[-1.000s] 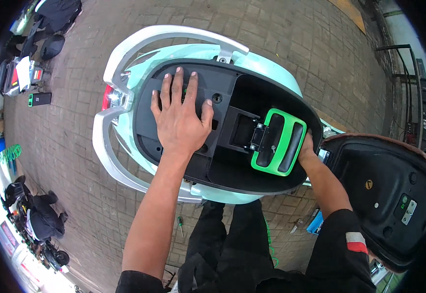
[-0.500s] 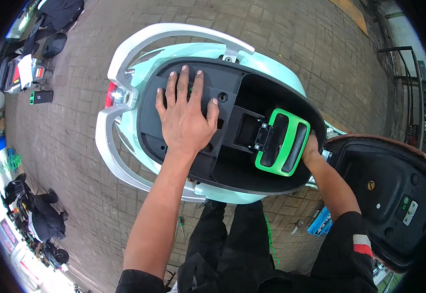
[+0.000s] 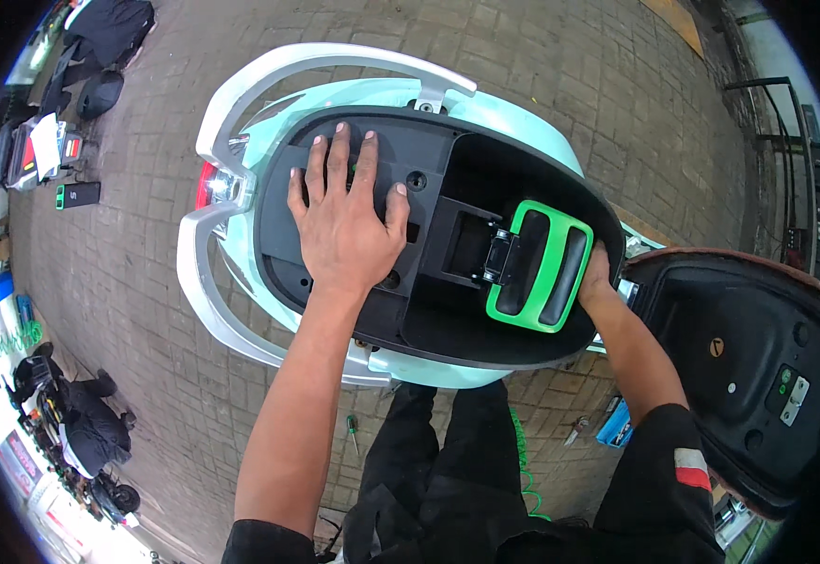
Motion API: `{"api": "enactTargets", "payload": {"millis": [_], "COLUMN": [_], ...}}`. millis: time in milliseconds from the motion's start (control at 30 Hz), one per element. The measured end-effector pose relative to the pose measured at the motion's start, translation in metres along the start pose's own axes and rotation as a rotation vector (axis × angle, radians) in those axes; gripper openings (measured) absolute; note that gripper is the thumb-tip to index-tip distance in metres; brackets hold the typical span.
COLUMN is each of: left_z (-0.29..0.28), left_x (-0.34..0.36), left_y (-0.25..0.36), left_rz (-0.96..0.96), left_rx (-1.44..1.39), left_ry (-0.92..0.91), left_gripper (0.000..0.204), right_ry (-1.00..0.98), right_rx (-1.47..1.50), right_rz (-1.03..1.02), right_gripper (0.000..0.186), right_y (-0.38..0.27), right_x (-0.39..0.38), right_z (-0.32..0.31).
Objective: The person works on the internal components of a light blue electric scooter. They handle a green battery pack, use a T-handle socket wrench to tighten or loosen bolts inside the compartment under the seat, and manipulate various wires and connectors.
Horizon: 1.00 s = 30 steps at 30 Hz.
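My left hand (image 3: 349, 235) lies flat with fingers spread on the black plastic panel (image 3: 283, 221) at the tail end of a mint-green scooter (image 3: 513, 122). At the other end, my right hand (image 3: 595, 273) reaches down into the black storage well (image 3: 504, 169). Its fingers are hidden, so what they touch does not show. Just left of it, a bright green frame with black inserts (image 3: 553, 268) stands tilted on a black metal hinge (image 3: 499, 257). The brown-edged seat (image 3: 744, 329), showing its black underside, is swung up and away on the right.
A silver grab rail (image 3: 212, 122) curves round the scooter's tail. On the brick floor (image 3: 194, 423) near my legs lie a green-handled screwdriver (image 3: 352, 425), a blue box (image 3: 615, 425) and a coiled green hose (image 3: 523, 451). Another scooter (image 3: 76, 418) stands at the far left.
The scooter and both hands sit slightly further left in the picture. My left hand stays flat on the panel, and the right stays beside the green frame.
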<state>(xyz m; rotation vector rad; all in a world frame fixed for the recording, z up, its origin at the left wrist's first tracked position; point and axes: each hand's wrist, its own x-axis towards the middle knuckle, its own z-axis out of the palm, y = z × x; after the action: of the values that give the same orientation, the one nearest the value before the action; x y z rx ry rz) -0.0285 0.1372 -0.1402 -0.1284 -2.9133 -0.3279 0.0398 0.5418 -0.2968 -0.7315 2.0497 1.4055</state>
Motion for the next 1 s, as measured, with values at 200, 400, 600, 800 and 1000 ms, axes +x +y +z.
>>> {"api": "enactTargets", "payload": {"millis": [200, 400, 600, 800, 1000], "left_z": [-0.005, -0.003, -0.006, -0.01, -0.015], "left_x": [-0.005, -0.004, -0.002, -0.002, 0.004], "left_y": [-0.008, -0.005, -0.002, 0.001, 0.011], "left_rz": [-0.04, -0.033, -0.018, -0.034, -0.047], "left_rx": [-0.001, -0.026, -0.01, -0.003, -0.007], "left_ry": [-0.011, -0.018, -0.03, -0.065, -0.115], "left_gripper": [0.059, 0.06, 0.06, 0.062, 0.064], "right_ry": [0.029, 0.509, 0.551, 0.648, 0.813], "right_rx": [1.008, 1.789, 1.787, 1.717, 1.641], "right_rz": [0.151, 0.507, 0.43, 0.424, 0.499], "right_gripper": [0.04, 0.083, 0.12, 0.12, 0.11], "right_y": [0.053, 0.057, 0.025, 0.013, -0.01], "right_x": [-0.093, -0.151, -0.122, -0.108, -0.101], "right_z": [-0.076, -0.141, -0.123, -0.108, -0.093]}}
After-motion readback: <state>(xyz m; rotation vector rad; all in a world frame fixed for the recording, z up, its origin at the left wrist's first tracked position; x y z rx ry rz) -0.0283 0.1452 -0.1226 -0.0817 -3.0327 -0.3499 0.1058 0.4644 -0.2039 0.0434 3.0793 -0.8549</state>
